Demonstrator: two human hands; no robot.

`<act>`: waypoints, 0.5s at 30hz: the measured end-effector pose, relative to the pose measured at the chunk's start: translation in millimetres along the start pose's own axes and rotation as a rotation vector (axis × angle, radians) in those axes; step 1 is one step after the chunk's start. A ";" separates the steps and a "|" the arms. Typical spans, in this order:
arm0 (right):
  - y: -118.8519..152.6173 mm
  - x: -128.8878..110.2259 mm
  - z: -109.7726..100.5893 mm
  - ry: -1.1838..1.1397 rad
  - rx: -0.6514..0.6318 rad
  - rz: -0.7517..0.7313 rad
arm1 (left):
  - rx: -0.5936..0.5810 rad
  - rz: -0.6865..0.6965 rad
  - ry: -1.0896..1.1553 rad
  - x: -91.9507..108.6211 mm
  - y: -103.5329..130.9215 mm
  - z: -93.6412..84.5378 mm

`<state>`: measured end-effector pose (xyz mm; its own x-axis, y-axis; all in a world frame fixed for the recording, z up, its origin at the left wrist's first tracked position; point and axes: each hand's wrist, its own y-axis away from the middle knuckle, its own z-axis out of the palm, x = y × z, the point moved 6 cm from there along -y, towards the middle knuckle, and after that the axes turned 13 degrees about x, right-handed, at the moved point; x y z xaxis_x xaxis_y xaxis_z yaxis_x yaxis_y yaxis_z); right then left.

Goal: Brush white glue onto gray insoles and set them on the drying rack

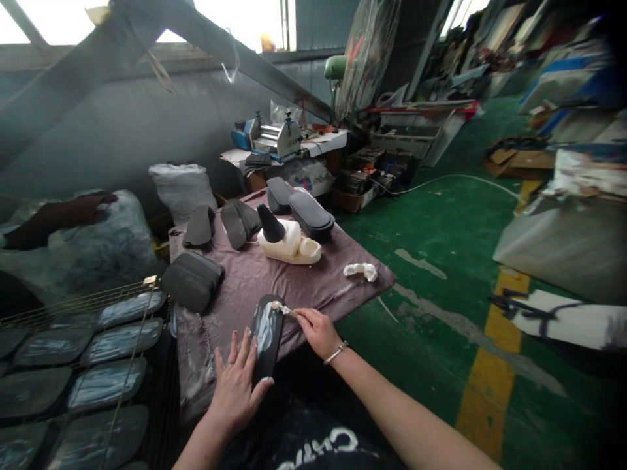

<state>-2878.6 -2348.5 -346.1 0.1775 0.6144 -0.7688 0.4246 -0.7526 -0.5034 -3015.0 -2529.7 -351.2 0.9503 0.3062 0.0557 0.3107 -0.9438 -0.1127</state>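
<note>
A dark insole-shaped piece (pixel 268 334) lies at the near edge of the cloth-covered table (pixel 235 281), streaked with white paste. My left hand (pixel 237 382) rests spread against its left side, fingers apart and fingertips whitened. My right hand (pixel 318 331) pinches the handle of a small brush (pixel 284 309), whose paste-coated tip touches the piece near its far end. Beyond them stands a cream container (pixel 289 245) with a black cone (pixel 270 224) on it. A white crumpled lump (pixel 360 271) lies near the table's right corner.
Stacks of dark pieces (pixel 192 281) sit along the table's left and far sides. At the left, a wire rack (pixel 128 292) holds several pasted pieces. A roller machine (pixel 274 138) stands behind the table. Green floor (pixel 421 222) spreads to the right, with cardboard boxes (pixel 353 199) beyond the table.
</note>
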 end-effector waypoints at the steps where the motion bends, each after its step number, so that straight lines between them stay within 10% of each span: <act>1: -0.1 -0.1 0.2 -0.001 -0.002 0.001 | 0.004 0.006 0.000 -0.4 8.9 1.4; 15: 2.6 0.7 7.0 0.017 -0.013 -0.009 | -0.024 0.030 0.112 33.4 13.7 12.8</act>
<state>-2883.6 -2351.7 -350.8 0.1886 0.6252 -0.7573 0.4379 -0.7438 -0.5050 -2978.8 -2530.8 -363.6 0.9509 0.2630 0.1632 0.2801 -0.9555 -0.0921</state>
